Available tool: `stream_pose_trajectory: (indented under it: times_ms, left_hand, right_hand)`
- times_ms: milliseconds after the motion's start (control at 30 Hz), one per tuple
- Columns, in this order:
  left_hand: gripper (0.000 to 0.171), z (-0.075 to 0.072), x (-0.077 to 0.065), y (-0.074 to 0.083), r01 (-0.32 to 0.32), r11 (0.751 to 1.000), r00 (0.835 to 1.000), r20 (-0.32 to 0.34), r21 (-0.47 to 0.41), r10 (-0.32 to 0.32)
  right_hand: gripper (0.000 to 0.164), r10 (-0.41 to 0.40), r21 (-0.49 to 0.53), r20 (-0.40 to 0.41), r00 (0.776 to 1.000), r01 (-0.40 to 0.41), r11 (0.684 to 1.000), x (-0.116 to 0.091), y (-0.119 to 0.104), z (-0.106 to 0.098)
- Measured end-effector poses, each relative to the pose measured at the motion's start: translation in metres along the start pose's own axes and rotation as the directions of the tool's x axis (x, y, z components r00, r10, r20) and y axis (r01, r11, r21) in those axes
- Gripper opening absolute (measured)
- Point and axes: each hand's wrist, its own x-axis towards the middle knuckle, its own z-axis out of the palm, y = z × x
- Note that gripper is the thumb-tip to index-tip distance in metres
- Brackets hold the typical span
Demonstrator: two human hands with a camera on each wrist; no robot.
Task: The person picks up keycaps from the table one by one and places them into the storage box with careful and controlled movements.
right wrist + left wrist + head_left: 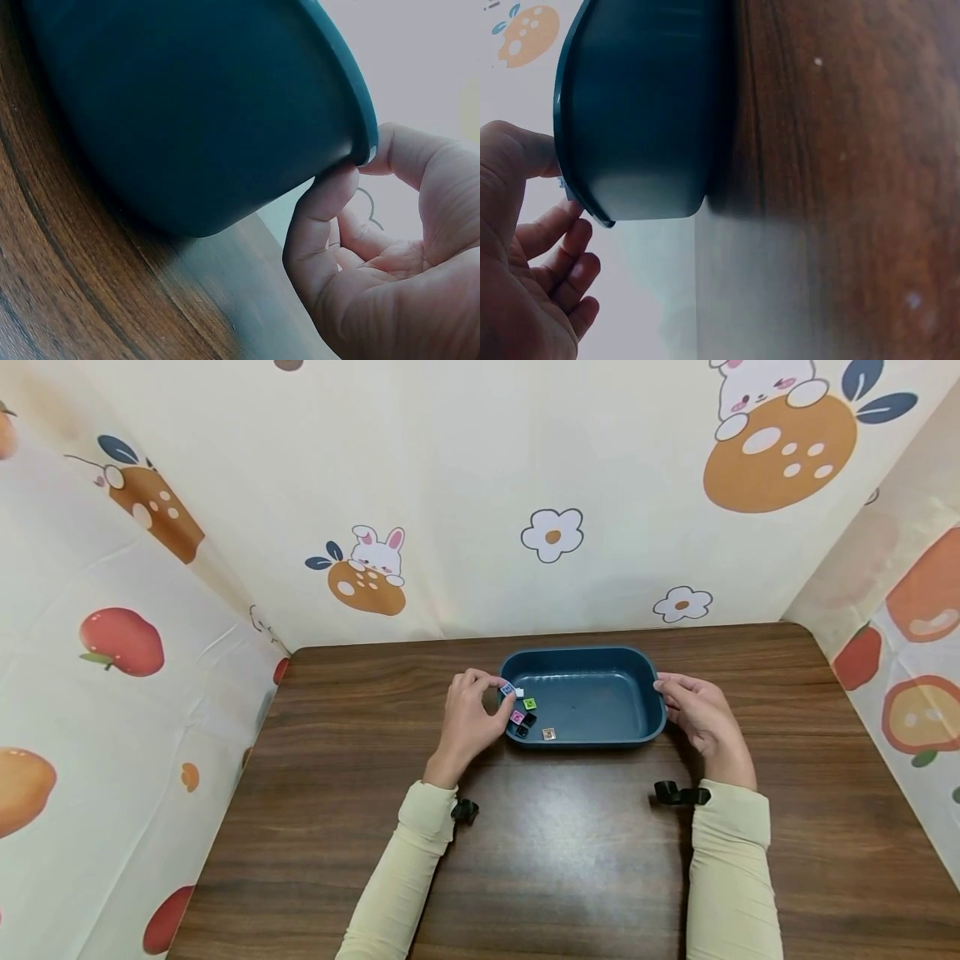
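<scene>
A dark blue rectangular tray (600, 710) stands on the wooden table. At its left rim my left hand (472, 714) pinches a small blue patterned block (507, 689) between thumb and fingers. In the left wrist view, only a sliver of that block (564, 184) shows beside the rim. My right hand (699, 714) grips the tray's right rim between thumb and index finger, as the right wrist view shows. Inside the tray's left end lie a white block (519, 693), a green block (530, 703), a pink block (517, 717), black blocks (529, 720) and an orange-and-white block (549, 734).
The brown wooden table (570, 868) extends on all sides of the tray. Behind it hangs a pale curtain (465, 485) with bunny and flower prints. More printed cloth hangs at the left and right. Black straps (678, 793) sit at both wrists.
</scene>
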Motion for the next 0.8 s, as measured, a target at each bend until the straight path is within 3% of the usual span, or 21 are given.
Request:
stream_pose_trajectory:
  times_ms: [800]
  left_hand:
    - [0.028, 0.0002, -0.0015, -0.0051, -0.005, 1.000, 1.000, -0.002, 0.002, 0.005]
  right_hand:
    - [0.013, 0.006, -0.016, -0.009, 1.000, -0.006, 1.000, -0.0002, -0.0004, 0.0007]
